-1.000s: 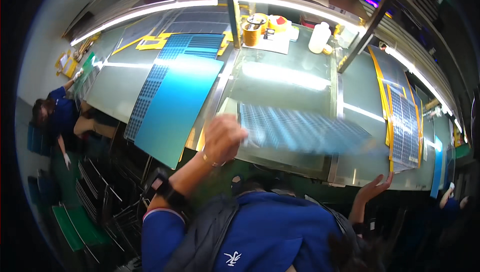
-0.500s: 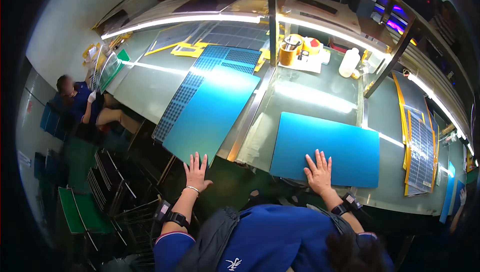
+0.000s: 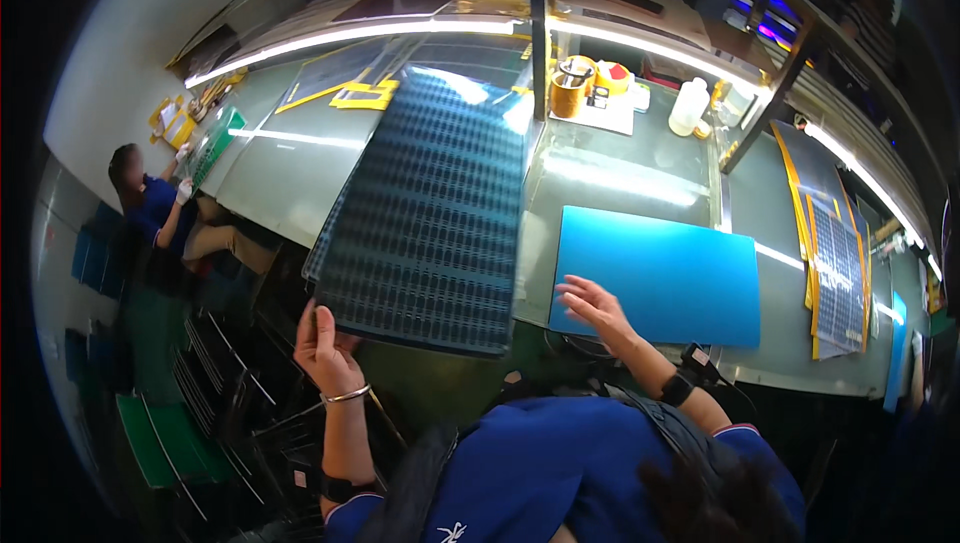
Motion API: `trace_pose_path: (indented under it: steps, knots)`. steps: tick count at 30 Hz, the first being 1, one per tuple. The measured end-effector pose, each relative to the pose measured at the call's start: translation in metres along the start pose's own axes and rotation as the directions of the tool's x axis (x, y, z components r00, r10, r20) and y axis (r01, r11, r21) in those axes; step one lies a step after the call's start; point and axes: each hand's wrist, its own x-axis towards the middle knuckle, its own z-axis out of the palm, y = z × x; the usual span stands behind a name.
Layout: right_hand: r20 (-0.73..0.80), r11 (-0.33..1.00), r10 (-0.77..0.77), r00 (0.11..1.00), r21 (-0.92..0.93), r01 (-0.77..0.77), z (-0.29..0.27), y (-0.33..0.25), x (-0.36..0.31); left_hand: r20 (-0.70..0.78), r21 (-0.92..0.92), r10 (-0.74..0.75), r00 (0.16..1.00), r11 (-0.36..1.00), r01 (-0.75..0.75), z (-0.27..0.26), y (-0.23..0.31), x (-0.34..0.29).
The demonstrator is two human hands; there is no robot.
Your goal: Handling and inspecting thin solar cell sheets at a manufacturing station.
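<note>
A large dark sheet (image 3: 420,223), printed with rows of small patterns, is tilted above the left part of the bench. My left hand (image 3: 328,348) grips its near left corner, thumb on top and fingers partly hidden underneath. Below its left side, the edge of another patterned sheet (image 3: 318,248) shows. A plain blue sheet (image 3: 660,278) lies flat on the bench in front of me on the right. Over its left edge, my right hand (image 3: 592,305) is open and holds nothing. Whether that hand touches the sheet I cannot tell.
A metal post (image 3: 538,43) rises between the bench sections. Behind the blue sheet stand an orange cup (image 3: 568,93) and a white bottle (image 3: 688,108). Patterned panels with yellow edges (image 3: 835,263) lie at right. A co-worker (image 3: 160,203) sits at far left, near green racks (image 3: 160,433).
My left hand has taken hold of the dark patterned sheet, now raised where a blue sheet lay uppermost. That blue sheet is out of sight. My right hand has shifted left and up.
</note>
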Motion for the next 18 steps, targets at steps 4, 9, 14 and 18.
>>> trace_pose_path:
  steps: [4, 9, 14, 18]
  knots:
    - [0.573, 0.538, 0.028, 0.819, 0.682, -0.496, 0.032, -0.039, -0.008, -0.029, -0.052, -0.517, 0.855, 0.855, 0.516, -0.055, -0.084, 0.004]
    - [0.204, 0.77, 0.415, 0.887, 0.441, -0.462, 0.017, 0.021, 0.01, -0.003, 0.363, -0.513, 0.858, 0.799, 0.479, -0.039, -0.13, -0.009]
    - [0.212, 0.77, 0.335, 0.918, 0.499, -0.397, 0.028, 0.028, 0.011, 0.983, 0.182, -0.1, 0.157, 0.683, -0.707, 0.026, -0.071, -0.044]
    - [0.183, 0.762, 0.3, 0.936, 0.545, -0.35, 0.037, 0.023, 0.013, 0.975, -0.079, -0.144, -0.171, 0.496, -0.865, 0.04, -0.095, -0.074]
